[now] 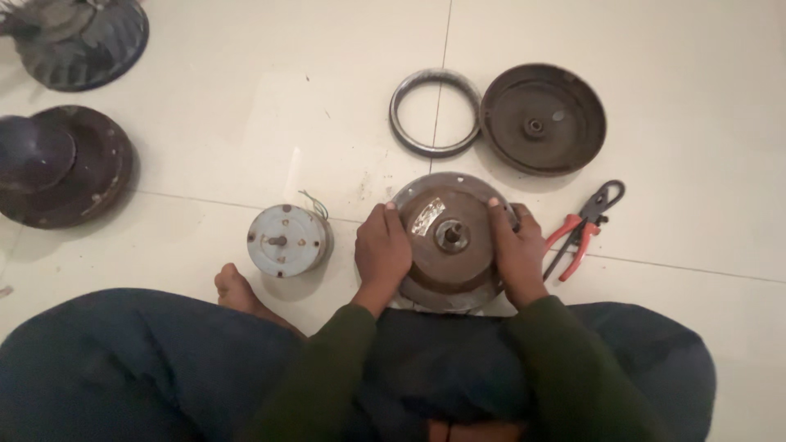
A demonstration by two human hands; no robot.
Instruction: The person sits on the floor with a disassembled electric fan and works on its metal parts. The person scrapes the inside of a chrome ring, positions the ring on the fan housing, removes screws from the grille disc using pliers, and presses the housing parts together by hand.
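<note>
Motor housing [449, 241] on floor against the knees, left hand [381, 252] and right hand [519, 254] clamped on opposite rims. Keep pressure even, thumbs off the hub. Pliers [583, 231] just right; loose ring [435, 112] beyond.

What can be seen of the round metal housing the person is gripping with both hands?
The round metal housing is a dark, rusty brown disc, apparently metal, lying flat on the pale tiled floor just in front of the seated person's legs. It has a raised inner step, a central hub with a hole, and a shiny foil-like patch left of the hub. Small holes show along its upper rim. The left hand grips its left edge and the right hand its right edge, thumbs lying on top.
</note>
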